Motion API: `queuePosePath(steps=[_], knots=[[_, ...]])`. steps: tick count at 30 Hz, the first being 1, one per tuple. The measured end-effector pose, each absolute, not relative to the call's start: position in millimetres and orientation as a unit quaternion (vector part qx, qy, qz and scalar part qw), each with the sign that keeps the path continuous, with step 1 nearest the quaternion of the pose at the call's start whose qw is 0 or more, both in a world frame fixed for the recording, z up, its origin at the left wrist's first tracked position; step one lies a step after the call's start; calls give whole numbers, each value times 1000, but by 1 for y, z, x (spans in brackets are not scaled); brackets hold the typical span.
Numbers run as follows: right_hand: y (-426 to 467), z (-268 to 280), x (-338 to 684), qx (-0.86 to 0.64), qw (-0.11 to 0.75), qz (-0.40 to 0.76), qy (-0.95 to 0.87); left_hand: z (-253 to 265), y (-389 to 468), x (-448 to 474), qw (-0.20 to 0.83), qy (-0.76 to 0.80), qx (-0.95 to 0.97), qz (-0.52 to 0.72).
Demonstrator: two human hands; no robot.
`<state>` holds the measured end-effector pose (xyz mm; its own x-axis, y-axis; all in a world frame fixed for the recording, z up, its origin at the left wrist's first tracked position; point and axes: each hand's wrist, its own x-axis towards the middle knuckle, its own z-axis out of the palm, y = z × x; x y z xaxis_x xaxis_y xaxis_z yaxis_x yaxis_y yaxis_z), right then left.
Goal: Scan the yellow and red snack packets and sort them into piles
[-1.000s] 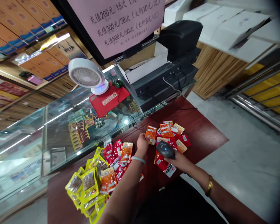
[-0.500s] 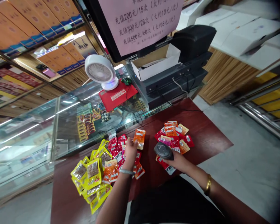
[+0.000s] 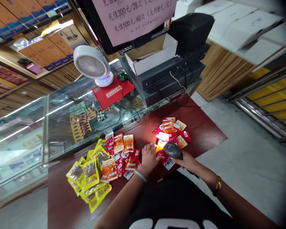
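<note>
My right hand (image 3: 186,163) grips a dark handheld barcode scanner (image 3: 173,149). It is held over the right pile of small snack packets (image 3: 176,136), red and orange, and its light falls on a packet (image 3: 160,146) at the pile's left side. Beside that lit packet is my left hand (image 3: 150,159), thumb spread apart from the fingers. The thumb reaches the packet's lower edge; a firm hold is not visible. To the left lies another heap of red and orange packets (image 3: 128,143), next to yellow snack packets (image 3: 89,171).
All packets lie on a dark red tabletop (image 3: 205,127). Behind stand a glass display counter (image 3: 62,117), a white fan (image 3: 91,63) on a red mat (image 3: 112,95), a green-black mouse (image 3: 122,75), a cash drawer (image 3: 154,86), an open white box (image 3: 154,60) and a screen with a pink notice (image 3: 133,19).
My left hand has moved right, from the left heap to the right pile. An orange packet that was by it now lies on the left heap. The scanner's light now shows on a packet.
</note>
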<state>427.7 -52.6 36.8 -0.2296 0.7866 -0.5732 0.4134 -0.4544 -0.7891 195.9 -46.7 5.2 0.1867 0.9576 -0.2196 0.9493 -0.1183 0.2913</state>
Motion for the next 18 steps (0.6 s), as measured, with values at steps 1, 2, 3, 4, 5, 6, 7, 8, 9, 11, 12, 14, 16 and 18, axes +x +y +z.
queuePosePath(steps=[1,2,3,4,5,6,7,8,9,11,12,14,16,18], knots=[[-55,37,429,-605,160,600,-498,0,-50,207,194,618,762,-5],[-58,38,430,-610,165,596,-495,-3,-52,215,200,601,774,-17],[-60,39,431,-615,168,593,-492,-6,-54,220,206,589,781,-24],[-63,40,431,-618,170,592,-488,-7,-55,221,214,582,784,-26],[-65,42,432,-620,172,593,-485,-8,-55,220,224,582,781,-24],[-67,43,431,-619,174,595,-483,-8,-53,218,241,590,771,-19],[-69,45,431,-616,175,598,-482,-8,-51,214,266,603,752,-11],[-71,46,430,-613,176,602,-481,-8,-49,210,299,620,725,2],[-72,47,429,-607,175,606,-484,-8,-47,205,336,640,691,22],[-73,47,426,-588,173,616,-495,-10,-43,195,410,679,603,84],[-74,46,424,-576,173,621,-503,-11,-42,190,445,689,558,124],[-74,43,419,-550,172,630,-521,-14,-42,180,513,681,481,204],[-73,40,413,-520,169,642,-538,-16,-45,171,577,655,411,263],[-71,40,405,-493,166,654,-549,-15,-50,165,623,635,342,304]])
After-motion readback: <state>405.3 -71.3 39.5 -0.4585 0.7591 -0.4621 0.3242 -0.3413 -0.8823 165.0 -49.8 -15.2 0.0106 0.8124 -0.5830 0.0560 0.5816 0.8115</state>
